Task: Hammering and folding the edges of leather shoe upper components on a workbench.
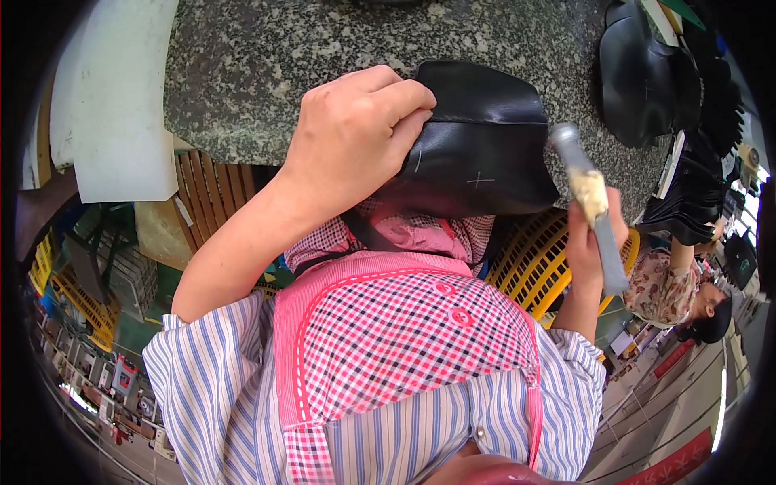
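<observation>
A black leather piece (485,149) with a stitched seam across it and small pale cross marks lies over the near edge of the stone slab. My left hand (360,121) is closed on its left edge, thumb and fingers pinching it near the seam. To the right of the leather, my right hand (602,230) grips a grey metal hammer (572,153) with a yellowish wrapping at its middle. The hammer's rounded face is close to the leather's right edge, and I cannot tell whether it touches. Part of the right hand is hidden behind the hammer.
The speckled stone slab (267,65) bears another black leather piece (647,81) at the far right, near stacked black pieces (687,194). A white board (113,97) stands at left. Below the slab is a yellow basket (525,263). Another person (667,283) works at right.
</observation>
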Demonstrator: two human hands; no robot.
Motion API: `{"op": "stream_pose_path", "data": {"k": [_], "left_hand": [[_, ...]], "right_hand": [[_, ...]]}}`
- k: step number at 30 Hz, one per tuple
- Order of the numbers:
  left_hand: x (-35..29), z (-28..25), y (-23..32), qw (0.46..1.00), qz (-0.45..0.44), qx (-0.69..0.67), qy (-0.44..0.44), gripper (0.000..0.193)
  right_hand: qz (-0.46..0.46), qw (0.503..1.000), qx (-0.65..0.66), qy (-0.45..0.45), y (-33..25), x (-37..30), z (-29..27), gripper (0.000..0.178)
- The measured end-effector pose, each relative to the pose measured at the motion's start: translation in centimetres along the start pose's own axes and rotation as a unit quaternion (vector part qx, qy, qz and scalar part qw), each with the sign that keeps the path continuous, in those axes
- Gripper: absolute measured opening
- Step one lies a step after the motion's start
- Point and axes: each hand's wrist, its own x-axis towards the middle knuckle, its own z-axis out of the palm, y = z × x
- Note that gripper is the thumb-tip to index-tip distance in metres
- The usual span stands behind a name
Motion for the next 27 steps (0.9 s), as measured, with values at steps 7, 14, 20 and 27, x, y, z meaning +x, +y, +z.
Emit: {"op": "stream_pose_path", "data": {"k": [7,14,20,27], "left_hand": [[0.4,0.2,-0.1,1.0,0.005,-0.021,-0.002,0.006],[1.2,0.7,1.2,0.997,0.061,-0.04,0.006,0.008],[1.3,0.8,1.4,0.994,0.091,-0.066,-0.002,0.016],[1.6,0.1,0.2,0.96,-0.107,-0.251,-0.07,0.014]], "right_hand": [[0.025,0.965,-0.234,0.112,6.4,0.5,0.6,0.019],[-0.08,0.986,0.063,0.134,1.6,4.3,-0.1,0.041],[-0.255,0.962,0.056,-0.083,-5.3,9.4,3.9,0.059],[-0.325,0.941,0.094,0.026,-4.1,8.2,6.1,0.022]]}}
